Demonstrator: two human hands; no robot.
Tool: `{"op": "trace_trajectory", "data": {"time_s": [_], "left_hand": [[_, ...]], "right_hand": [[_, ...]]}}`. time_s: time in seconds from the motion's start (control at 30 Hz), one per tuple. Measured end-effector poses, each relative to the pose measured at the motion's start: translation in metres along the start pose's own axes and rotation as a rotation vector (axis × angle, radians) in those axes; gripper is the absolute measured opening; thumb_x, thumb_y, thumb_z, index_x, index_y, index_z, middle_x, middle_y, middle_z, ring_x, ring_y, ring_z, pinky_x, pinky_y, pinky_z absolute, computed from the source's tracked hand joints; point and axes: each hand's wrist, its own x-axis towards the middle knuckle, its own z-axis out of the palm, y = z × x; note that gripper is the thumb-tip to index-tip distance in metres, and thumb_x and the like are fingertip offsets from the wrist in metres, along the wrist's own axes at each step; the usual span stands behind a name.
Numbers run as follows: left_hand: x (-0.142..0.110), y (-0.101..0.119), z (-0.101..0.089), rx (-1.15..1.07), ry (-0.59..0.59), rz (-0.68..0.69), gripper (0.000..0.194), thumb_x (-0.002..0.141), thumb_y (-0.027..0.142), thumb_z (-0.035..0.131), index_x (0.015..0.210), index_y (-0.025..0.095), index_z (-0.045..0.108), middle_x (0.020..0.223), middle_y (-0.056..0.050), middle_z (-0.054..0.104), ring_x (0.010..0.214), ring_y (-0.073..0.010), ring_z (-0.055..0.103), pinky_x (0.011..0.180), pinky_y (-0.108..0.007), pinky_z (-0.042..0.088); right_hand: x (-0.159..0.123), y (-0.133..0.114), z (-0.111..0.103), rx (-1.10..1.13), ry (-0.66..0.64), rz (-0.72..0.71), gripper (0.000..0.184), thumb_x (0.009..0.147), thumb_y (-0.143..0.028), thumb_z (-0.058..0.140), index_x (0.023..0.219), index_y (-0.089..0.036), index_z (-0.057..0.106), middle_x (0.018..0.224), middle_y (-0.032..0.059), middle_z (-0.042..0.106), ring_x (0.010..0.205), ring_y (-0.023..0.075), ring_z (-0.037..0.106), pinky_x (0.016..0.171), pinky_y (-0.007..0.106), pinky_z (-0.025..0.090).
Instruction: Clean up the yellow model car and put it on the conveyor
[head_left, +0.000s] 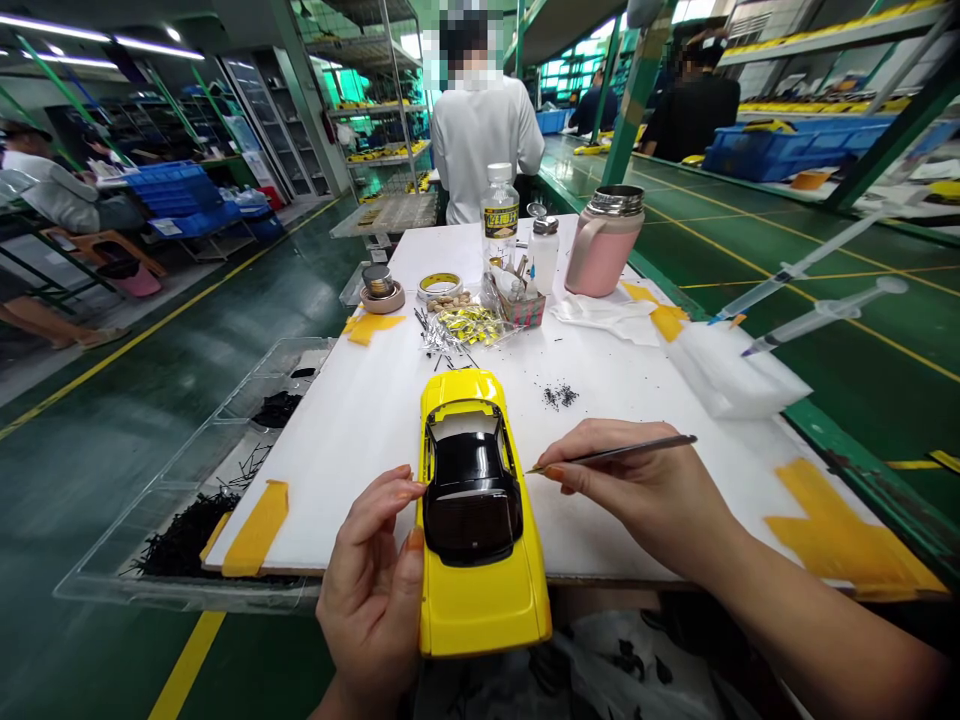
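Note:
A yellow model car body (484,605) with a black roof and dark rear window lies lengthwise at the table's near edge. My left hand (371,590) grips its left side, fingers along the body and thumb against the rear left. To the right of the car, my right hand (645,500) pinches a pair of slim dark tweezers (637,448). Their tips point left, close to the car's right side windows; I cannot tell whether they touch it or hold anything. A scatter of tiny black bits (560,396) lies on the white board beyond my right hand.
On the white board (322,450) stand a pink mug (606,245), a plastic bottle (500,225), a tape roll (439,286) and a bag of small yellow parts (472,325). Syringes (825,318) stick out of white foam at right. A clear tray (180,535) holds black strips. A person (484,140) sits ahead.

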Motion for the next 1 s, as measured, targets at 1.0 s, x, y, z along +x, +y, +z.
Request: {"op": "trace_trajectory", "data": {"time_s": [1.0], "left_hand": [[0.0002, 0.0019, 0.0016, -0.008, 0.022, -0.028, 0.032, 0.093, 0.008, 0.06, 0.122, 0.02, 0.067, 0.119, -0.009, 0.068, 0.129, -0.0251, 0.058, 0.11, -0.041, 0.053]], "right_hand": [[-0.0003, 0.0009, 0.0006, -0.009, -0.008, -0.028, 0.008, 0.084, -0.018, 0.072, 0.084, -0.019, 0.081, 0.077, 0.0024, 0.075, 0.066, 0.0134, 0.067, 0.059, 0.023, 0.053]]}}
